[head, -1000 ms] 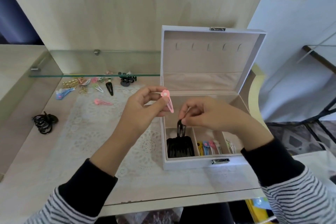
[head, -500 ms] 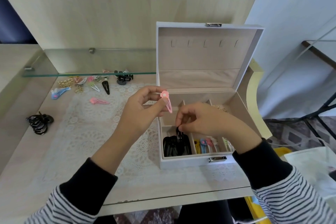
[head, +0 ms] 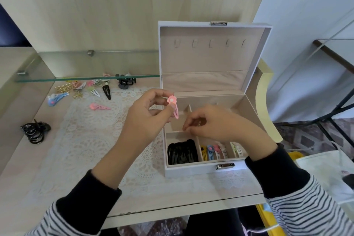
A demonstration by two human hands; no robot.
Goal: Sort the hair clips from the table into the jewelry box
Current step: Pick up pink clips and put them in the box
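The white jewelry box [head: 191, 169] stands open on the table, lid upright. My left hand [head: 145, 119] pinches a pink flower hair clip [head: 173, 106] just left of the box's rim. Above the box's middle compartments hovers my right hand [head: 216, 122], its loosely curled fingers holding nothing. The front left compartment holds a stack of black clips [head: 182, 153]. Coloured clips [head: 214, 151] fill the one beside it, and pale clips [head: 237, 149] the front right one. On the table lie a pink clip [head: 99, 106], a black snap clip [head: 106, 91] and a blue clip [head: 56, 97].
A glass shelf [head: 57, 78] juts out over the back of the table, above gold clips [head: 63, 88] and a black claw clip [head: 125, 82]. Black hair ties [head: 35, 130] lie at the far left. A lace mat [head: 86, 140] covers the table's middle.
My right hand lowered a black clip into the front left compartment, let it go and rose back over the box. My left hand kept the pink clip nearly still.
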